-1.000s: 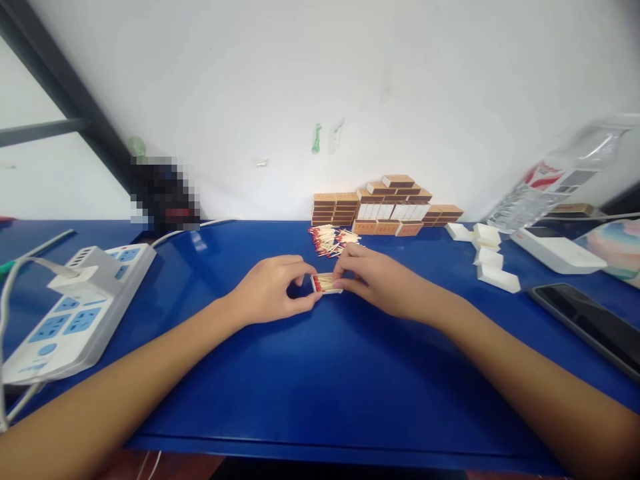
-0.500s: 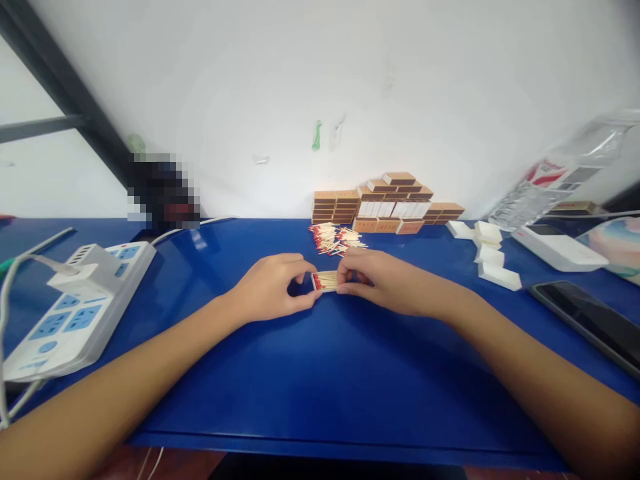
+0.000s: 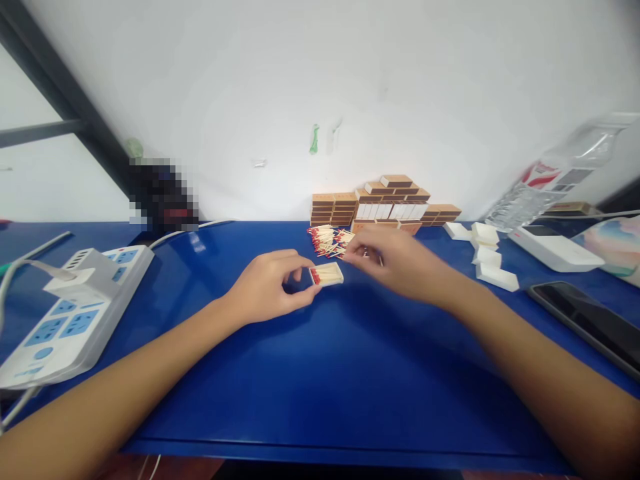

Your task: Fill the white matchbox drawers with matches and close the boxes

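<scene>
A small open matchbox tray [image 3: 341, 271] holds several red-headed matches [image 3: 321, 274]. My left hand [image 3: 273, 283] pinches the left end of this tray between thumb and fingers. Just beyond it, a loose pile of matches [image 3: 324, 239] lies on the blue table [image 3: 320, 380]. My right hand [image 3: 400, 263] is up to the right of the tray, beside the pile, apart from both. Its fingers are pinched together, and thin match ends show between them; how many is hidden.
Stacked matchboxes [image 3: 393, 192] stand against the wall behind the pile. To the right are several white trays [image 3: 495, 275], a white box [image 3: 555, 250], a phone [image 3: 590, 317] and a plastic bottle [image 3: 545, 177]. A power strip [image 3: 85, 313] with cables lies at left.
My right hand has let go of the tray's right end and moved up and right, uncovering that end. My left hand keeps its grip on the tray.
</scene>
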The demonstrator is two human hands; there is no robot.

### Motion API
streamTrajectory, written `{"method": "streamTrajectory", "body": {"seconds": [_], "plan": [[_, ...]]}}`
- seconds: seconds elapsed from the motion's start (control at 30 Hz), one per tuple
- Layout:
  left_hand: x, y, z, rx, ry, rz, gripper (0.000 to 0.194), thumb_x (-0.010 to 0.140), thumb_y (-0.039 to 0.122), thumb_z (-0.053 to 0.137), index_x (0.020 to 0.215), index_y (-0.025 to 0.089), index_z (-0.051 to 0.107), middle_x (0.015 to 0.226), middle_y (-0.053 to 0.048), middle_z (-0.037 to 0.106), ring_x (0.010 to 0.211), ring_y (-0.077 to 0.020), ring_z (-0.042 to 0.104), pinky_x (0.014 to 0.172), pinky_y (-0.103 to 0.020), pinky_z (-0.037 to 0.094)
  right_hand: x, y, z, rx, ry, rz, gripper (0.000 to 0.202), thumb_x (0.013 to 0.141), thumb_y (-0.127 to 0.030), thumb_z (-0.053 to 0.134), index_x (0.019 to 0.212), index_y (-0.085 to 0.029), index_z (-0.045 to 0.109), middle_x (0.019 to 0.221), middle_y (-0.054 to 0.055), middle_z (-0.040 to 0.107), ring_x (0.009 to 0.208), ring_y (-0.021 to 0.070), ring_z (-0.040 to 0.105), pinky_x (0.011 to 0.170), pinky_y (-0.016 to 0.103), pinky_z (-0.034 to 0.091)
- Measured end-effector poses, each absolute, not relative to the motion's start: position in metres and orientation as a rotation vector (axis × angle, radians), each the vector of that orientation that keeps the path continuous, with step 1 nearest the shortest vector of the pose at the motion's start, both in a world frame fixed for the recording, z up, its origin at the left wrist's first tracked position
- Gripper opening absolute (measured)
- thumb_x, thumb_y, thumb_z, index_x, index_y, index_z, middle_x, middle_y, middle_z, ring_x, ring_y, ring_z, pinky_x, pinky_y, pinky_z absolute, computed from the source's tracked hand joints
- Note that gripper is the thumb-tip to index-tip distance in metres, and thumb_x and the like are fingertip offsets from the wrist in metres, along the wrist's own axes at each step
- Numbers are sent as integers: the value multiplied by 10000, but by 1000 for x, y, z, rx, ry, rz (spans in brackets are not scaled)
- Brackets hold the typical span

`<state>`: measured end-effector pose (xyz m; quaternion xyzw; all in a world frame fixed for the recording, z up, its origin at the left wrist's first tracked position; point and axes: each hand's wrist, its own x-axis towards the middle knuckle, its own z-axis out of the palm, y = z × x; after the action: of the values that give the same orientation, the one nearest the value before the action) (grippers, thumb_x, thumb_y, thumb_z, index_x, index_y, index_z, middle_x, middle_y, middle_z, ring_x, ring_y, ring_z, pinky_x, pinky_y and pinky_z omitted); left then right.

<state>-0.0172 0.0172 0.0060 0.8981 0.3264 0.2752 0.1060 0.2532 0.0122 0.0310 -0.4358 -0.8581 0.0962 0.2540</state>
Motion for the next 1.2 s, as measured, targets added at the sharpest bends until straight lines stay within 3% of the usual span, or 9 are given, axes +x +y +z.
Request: {"method": "streamTrajectory", "body": {"seconds": [0.1, 0.2, 0.4, 0.6, 0.73, 0.87, 1.03, 1.2], "plan": [[-16, 17, 5, 2630, 972, 753, 245, 905, 373, 728, 1080, 207, 767, 727, 34, 578, 628, -104, 516, 628, -257, 393, 277, 25, 38, -1369, -2239, -26, 188, 990, -324, 574, 859, -204, 636, 827, 66, 658, 729, 192, 558, 673, 335, 367], [-15, 16, 5, 2615, 999, 644, 245, 906, 379, 723, 1083, 219, 774, 685, 44, 546, 602, -103, 495, 591, -258, 348, 296, 34, 40, -1546, -2291, -67, 221, 974, -347, 567, 807, -210, 611, 770, 68, 655, 689, 199, 554, 638, 345, 348], [-15, 16, 6, 2552, 1032, 595, 268, 896, 392, 727, 1098, 222, 777, 659, 48, 533, 583, -103, 483, 570, -260, 330, 306, 42, 31, -1665, -2406, 299, 169, 921, -316, 594, 828, -204, 680, 791, 64, 693, 698, 196, 595, 659, 343, 397], [-15, 17, 5, 2544, 1063, 567, 298, 902, 417, 712, 1131, 236, 772, 636, 57, 522, 568, -103, 486, 566, -263, 332, 321, 48, 24, -1615, -2496, 478, 204, 877, -303, 627, 1040, -216, 713, 984, 78, 704, 843, 222, 627, 754, 353, 454], [-16, 18, 6, 2564, 1065, 474, 296, 914, 416, 696, 1144, 243, 766, 636, 58, 546, 567, -105, 494, 565, -265, 330, 330, 51, 24, -1677, -2506, 629, 184, 908, -381, 610, 933, -216, 687, 873, 59, 679, 769, 210, 588, 697, 345, 435], [-17, 17, 7, 2587, 1073, 490, 290, 911, 411, 694, 1130, 238, 769, 638, 54, 547, 564, -106, 489, 558, -266, 322, 327, 46, 29, -1798, -2485, 704, 186, 925, -377, 598, 875, -212, 669, 893, 65, 700, 773, 210, 589, 698, 344, 430], [-14, 14, 6, 2565, 1029, 539, 304, 903, 403, 703, 1147, 230, 759, 638, 55, 529, 573, -108, 495, 565, -263, 335, 287, 24, 37, -1495, -2382, 663, 259, 978, -450, 559, 917, -211, 639, 891, 60, 695, 785, 203, 593, 700, 327, 431], [-15, 15, 4, 2567, 1016, 597, 289, 901, 382, 708, 1145, 231, 743, 680, 51, 538, 601, -111, 501, 587, -260, 353, 242, 0, 29, -1228, -2431, 603, 190, 1018, -350, 544, 904, -215, 613, 903, 45, 681, 784, 174, 568, 697, 306, 410]]}}
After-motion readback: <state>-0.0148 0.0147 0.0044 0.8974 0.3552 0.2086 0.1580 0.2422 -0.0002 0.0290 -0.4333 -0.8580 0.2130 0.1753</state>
